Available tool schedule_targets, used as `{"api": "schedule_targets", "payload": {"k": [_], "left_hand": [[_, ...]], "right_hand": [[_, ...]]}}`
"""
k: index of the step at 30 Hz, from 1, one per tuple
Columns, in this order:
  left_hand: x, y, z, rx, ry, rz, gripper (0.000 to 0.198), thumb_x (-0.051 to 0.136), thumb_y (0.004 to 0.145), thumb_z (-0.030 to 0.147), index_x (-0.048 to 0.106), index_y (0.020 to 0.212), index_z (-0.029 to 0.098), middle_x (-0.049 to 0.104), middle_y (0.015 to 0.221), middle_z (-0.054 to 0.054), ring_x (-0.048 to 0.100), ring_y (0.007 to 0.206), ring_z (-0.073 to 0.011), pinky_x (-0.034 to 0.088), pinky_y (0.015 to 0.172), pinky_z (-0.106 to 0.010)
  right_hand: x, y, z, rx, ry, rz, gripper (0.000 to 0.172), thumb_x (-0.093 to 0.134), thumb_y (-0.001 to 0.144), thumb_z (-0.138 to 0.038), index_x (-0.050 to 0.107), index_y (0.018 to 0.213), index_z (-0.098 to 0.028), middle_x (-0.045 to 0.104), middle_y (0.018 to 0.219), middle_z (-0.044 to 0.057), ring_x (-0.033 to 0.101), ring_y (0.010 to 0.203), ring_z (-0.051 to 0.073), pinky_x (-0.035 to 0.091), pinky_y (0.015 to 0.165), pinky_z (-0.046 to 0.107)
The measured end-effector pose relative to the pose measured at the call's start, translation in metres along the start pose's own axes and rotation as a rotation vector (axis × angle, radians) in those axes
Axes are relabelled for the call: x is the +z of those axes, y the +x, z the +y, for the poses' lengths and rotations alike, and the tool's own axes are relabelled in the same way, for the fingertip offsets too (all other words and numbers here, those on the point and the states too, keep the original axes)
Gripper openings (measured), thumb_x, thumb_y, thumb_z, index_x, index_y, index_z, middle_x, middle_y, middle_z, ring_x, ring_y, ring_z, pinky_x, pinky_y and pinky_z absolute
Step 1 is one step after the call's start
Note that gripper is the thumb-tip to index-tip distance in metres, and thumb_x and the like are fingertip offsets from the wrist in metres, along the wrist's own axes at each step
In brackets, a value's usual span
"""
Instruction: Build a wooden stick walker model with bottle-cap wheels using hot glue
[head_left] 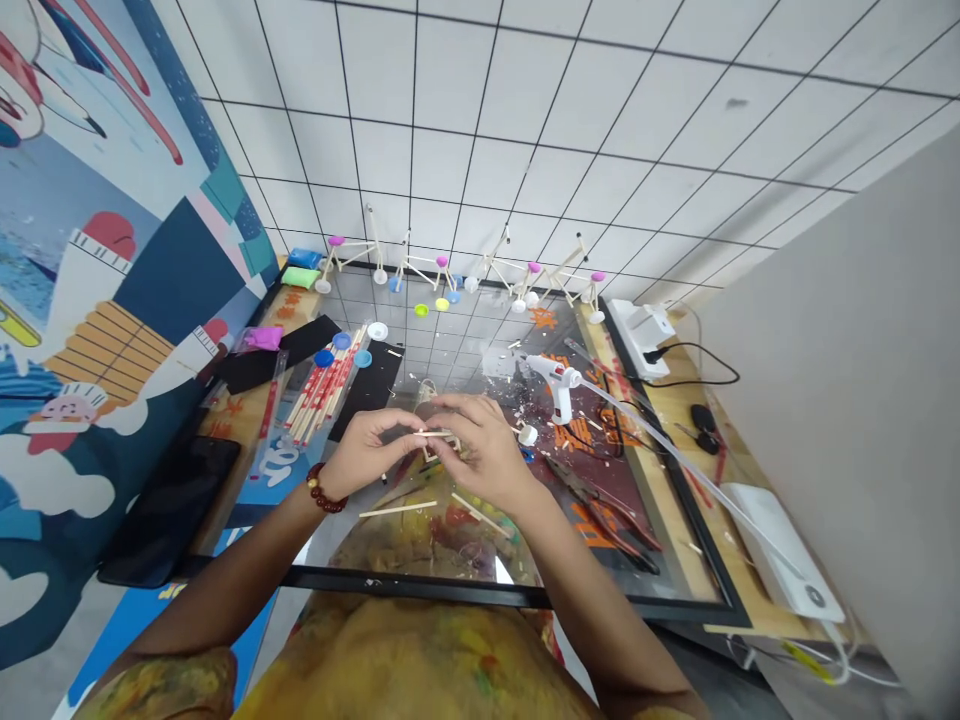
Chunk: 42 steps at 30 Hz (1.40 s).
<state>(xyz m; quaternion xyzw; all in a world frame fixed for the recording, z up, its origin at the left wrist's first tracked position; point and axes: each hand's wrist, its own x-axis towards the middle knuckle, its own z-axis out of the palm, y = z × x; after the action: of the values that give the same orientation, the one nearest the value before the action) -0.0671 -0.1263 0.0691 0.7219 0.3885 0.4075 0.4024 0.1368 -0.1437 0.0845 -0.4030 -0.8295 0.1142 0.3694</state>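
Above the glass-topped table, my left hand (373,450) pinches the left end of a small piece of pale wooden sticks (435,434). My right hand (484,450) curls over the right side of the same piece, its fingers partly hiding it. A red bead bracelet circles my left wrist. Two loose sticks lie below my hands, one to the left (397,509) and another to the right (481,515). A white glue gun (556,382) rests to the upper right of my right hand, beside a small white round cap (527,435).
Small stick bicycles with coloured wheels (442,280) stand along the back edge. At left are bundled sticks (326,385), coloured caps, black sheets and a phone (171,510). Pliers (600,510) lie at right, near a power strip (637,338) and a white box (782,550).
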Motion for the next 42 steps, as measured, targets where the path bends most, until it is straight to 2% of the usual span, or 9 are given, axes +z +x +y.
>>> {"api": "schedule_targets", "payload": {"k": [4, 10, 22, 26, 30, 33, 37, 40, 42], "left_hand": [[0.003, -0.001, -0.006, 0.007, -0.03, 0.0, 0.014, 0.075, 0.082, 0.031, 0.075, 0.083, 0.017, 0.078, 0.084, -0.004, 0.072, 0.077, -0.0164, 0.055, 0.076, -0.025], [0.006, -0.003, -0.01, 0.016, -0.104, 0.018, 0.012, 0.078, 0.079, 0.029, 0.074, 0.077, 0.017, 0.077, 0.079, -0.004, 0.073, 0.077, -0.0168, 0.055, 0.075, -0.026], [0.014, -0.012, -0.013, 0.088, 0.027, 0.203, 0.006, 0.078, 0.079, 0.024, 0.076, 0.076, 0.019, 0.078, 0.082, -0.004, 0.074, 0.079, -0.0171, 0.058, 0.077, -0.027], [0.014, -0.012, -0.013, 0.066, 0.081, 0.205, 0.006, 0.078, 0.08, 0.026, 0.077, 0.081, 0.02, 0.079, 0.084, -0.004, 0.074, 0.079, -0.0172, 0.059, 0.077, -0.027], [0.014, -0.013, -0.014, 0.052, 0.095, 0.206, 0.014, 0.08, 0.077, 0.027, 0.078, 0.089, 0.02, 0.079, 0.089, -0.005, 0.074, 0.08, -0.0176, 0.059, 0.077, -0.027], [0.014, -0.013, -0.014, 0.079, 0.086, 0.21, 0.007, 0.075, 0.082, 0.024, 0.078, 0.087, 0.02, 0.079, 0.086, -0.005, 0.073, 0.078, -0.0163, 0.058, 0.074, -0.026], [0.014, -0.014, -0.011, 0.102, 0.094, 0.207, 0.008, 0.071, 0.085, 0.022, 0.079, 0.085, 0.021, 0.078, 0.085, -0.005, 0.072, 0.078, -0.0155, 0.058, 0.074, -0.026], [0.014, -0.013, -0.013, 0.039, 0.062, 0.237, 0.008, 0.072, 0.084, 0.025, 0.079, 0.083, 0.02, 0.078, 0.084, -0.005, 0.072, 0.078, -0.0164, 0.057, 0.075, -0.027], [0.013, -0.011, -0.016, -0.077, -0.016, 0.287, 0.011, 0.075, 0.081, 0.03, 0.078, 0.081, 0.019, 0.078, 0.081, -0.005, 0.072, 0.075, -0.017, 0.058, 0.073, -0.028]], "right_hand": [[0.003, -0.003, 0.002, -0.002, 0.027, 0.007, 0.012, 0.059, 0.091, -0.017, 0.068, 0.096, -0.024, 0.071, 0.113, 0.006, 0.064, 0.104, 0.02, 0.045, 0.092, 0.04], [0.005, -0.004, 0.003, 0.008, 0.043, -0.006, 0.012, 0.058, 0.091, -0.016, 0.067, 0.095, -0.023, 0.071, 0.112, 0.006, 0.064, 0.103, 0.02, 0.044, 0.092, 0.04], [0.011, -0.006, 0.006, 0.029, 0.04, -0.019, 0.013, 0.058, 0.09, -0.015, 0.066, 0.097, -0.023, 0.071, 0.111, 0.006, 0.064, 0.104, 0.021, 0.044, 0.093, 0.04], [0.011, -0.005, 0.006, 0.053, 0.049, -0.027, 0.011, 0.057, 0.092, -0.017, 0.066, 0.095, -0.023, 0.072, 0.11, 0.006, 0.064, 0.106, 0.021, 0.044, 0.093, 0.04], [0.012, -0.003, 0.007, 0.058, 0.056, -0.018, 0.011, 0.057, 0.092, -0.018, 0.066, 0.094, -0.023, 0.072, 0.108, 0.006, 0.065, 0.104, 0.021, 0.045, 0.092, 0.04], [0.014, -0.001, 0.007, 0.054, 0.051, -0.006, 0.01, 0.057, 0.092, -0.018, 0.066, 0.094, -0.023, 0.072, 0.109, 0.007, 0.065, 0.104, 0.021, 0.046, 0.091, 0.041], [0.016, -0.001, 0.006, 0.051, 0.038, -0.009, 0.011, 0.057, 0.092, -0.019, 0.066, 0.094, -0.023, 0.072, 0.108, 0.007, 0.065, 0.102, 0.022, 0.047, 0.091, 0.042], [0.009, -0.003, 0.004, 0.05, 0.03, 0.017, 0.016, 0.058, 0.093, -0.023, 0.066, 0.106, -0.023, 0.068, 0.121, 0.01, 0.062, 0.112, 0.024, 0.048, 0.096, 0.044], [-0.002, -0.006, 0.002, 0.074, 0.038, 0.061, 0.024, 0.06, 0.093, -0.025, 0.064, 0.117, -0.024, 0.064, 0.13, 0.011, 0.059, 0.119, 0.024, 0.048, 0.101, 0.045]]}}
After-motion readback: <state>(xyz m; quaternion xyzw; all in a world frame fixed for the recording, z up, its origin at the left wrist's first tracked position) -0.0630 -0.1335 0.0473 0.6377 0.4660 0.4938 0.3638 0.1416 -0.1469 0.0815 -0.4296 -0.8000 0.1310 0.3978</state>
